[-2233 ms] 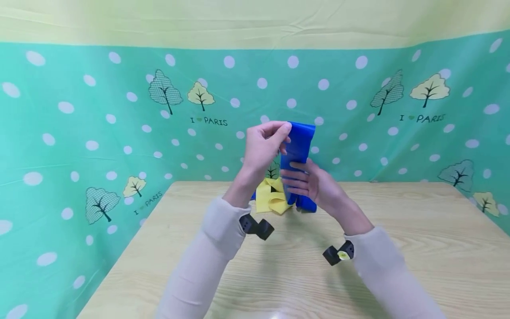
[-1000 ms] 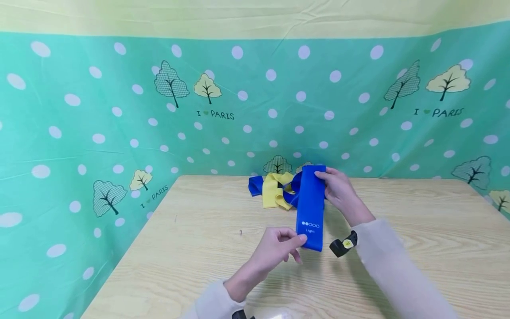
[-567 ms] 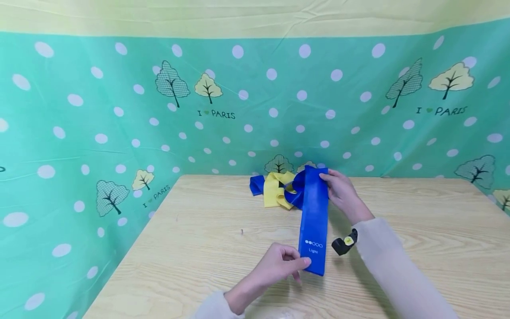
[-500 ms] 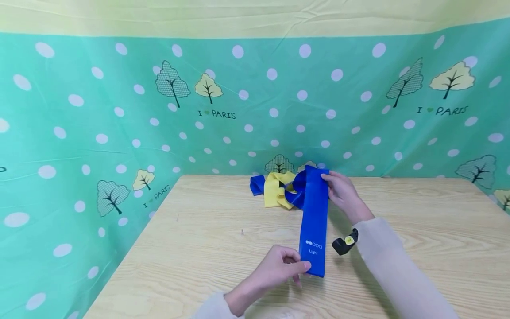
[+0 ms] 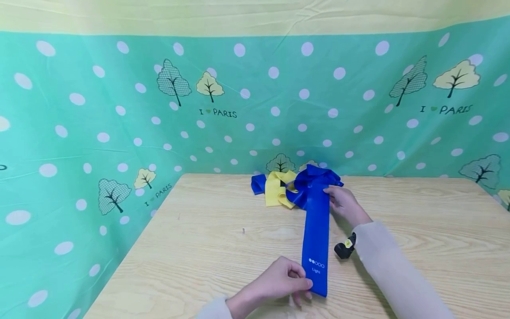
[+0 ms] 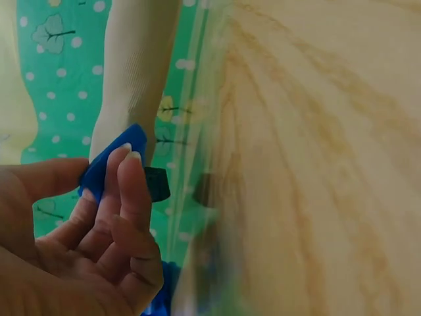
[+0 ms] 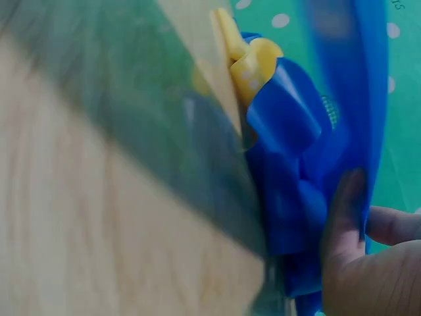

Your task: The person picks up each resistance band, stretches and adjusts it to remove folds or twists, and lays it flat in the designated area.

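Note:
A blue resistance band [image 5: 317, 230], printed "Light" with a row of dots, stretches flat toward me from a blue heap [image 5: 316, 175] at the back of the table. My left hand [image 5: 280, 279] pinches its near end at the left corner, thumb on top. In the left wrist view, the pinched end of the band [image 6: 115, 164] sits between thumb and fingertips. Farther back, my right hand [image 5: 346, 206] holds the band's right edge. The right wrist view shows thumb and finger of the right hand [image 7: 375, 270] on either side of the blue strip.
Left of the blue heap lies a loosely folded yellow band [image 5: 273, 190]. A small blue folded piece [image 5: 258, 184] pokes out beyond it. The wooden table [image 5: 199, 248] meets a green dotted curtain [image 5: 223, 133] at its back edge.
From upright in the air, the band has come down toward the table. Its labelled end has been drawn nearer to me by the left hand. The right hand has slid lower along the edge.

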